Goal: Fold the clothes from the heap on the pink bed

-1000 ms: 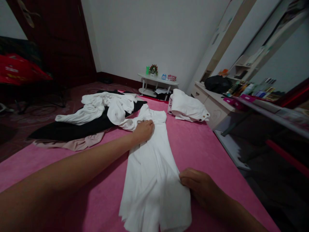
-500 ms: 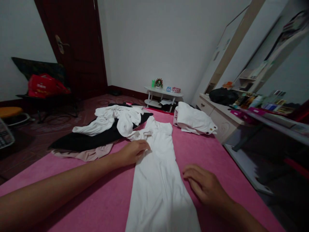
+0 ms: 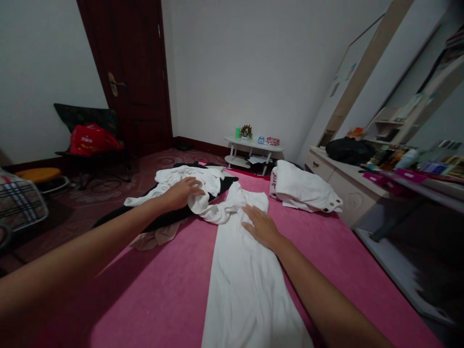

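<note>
A long white garment [image 3: 250, 285] lies lengthwise over the pink bedspread [image 3: 174, 290], its far end bunched and one sleeve-like part trailing left. My right hand [image 3: 261, 226] rests on its upper part with fingers spread. My left hand [image 3: 185, 192] is over the crumpled white cloth at the left, fingers curved and apart; whether it touches the cloth I cannot tell. Beneath that cloth are a black garment [image 3: 145, 223] and a pale pink garment [image 3: 157, 238].
A folded white stack of cloth [image 3: 304, 186] sits at the bed's far right. Beyond the bed stands a small white table [image 3: 253, 141]. A cluttered dresser [image 3: 326, 166] runs along the right. On the left are a chair with a red bag [image 3: 92, 139] and an orange stool [image 3: 39, 174].
My left hand has moved forward and left, off the long garment to the crumpled cloth. From beside the garment, my right hand has come forward onto it. The view has shifted slightly left.
</note>
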The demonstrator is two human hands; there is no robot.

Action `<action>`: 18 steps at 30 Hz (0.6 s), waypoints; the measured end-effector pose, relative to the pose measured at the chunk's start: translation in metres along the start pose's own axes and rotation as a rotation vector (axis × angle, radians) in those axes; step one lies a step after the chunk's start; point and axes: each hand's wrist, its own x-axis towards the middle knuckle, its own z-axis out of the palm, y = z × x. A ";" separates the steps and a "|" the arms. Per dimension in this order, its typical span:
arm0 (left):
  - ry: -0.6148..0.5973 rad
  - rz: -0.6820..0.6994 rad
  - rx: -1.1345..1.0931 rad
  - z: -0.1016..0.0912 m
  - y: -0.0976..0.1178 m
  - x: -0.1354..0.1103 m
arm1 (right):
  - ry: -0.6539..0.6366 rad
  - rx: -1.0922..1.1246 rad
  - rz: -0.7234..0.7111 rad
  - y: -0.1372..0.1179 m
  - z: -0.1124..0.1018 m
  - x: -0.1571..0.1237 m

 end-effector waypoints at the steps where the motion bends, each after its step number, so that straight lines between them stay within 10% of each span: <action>1: -0.042 0.031 0.002 -0.001 -0.003 -0.002 | -0.053 -0.020 0.019 0.004 0.005 0.002; 14: -0.129 0.231 -0.008 -0.026 -0.023 -0.005 | -0.023 -0.088 0.126 0.011 0.030 0.002; 18: -0.052 0.033 -0.082 -0.045 -0.006 0.006 | -0.005 -0.078 0.128 0.013 0.031 0.001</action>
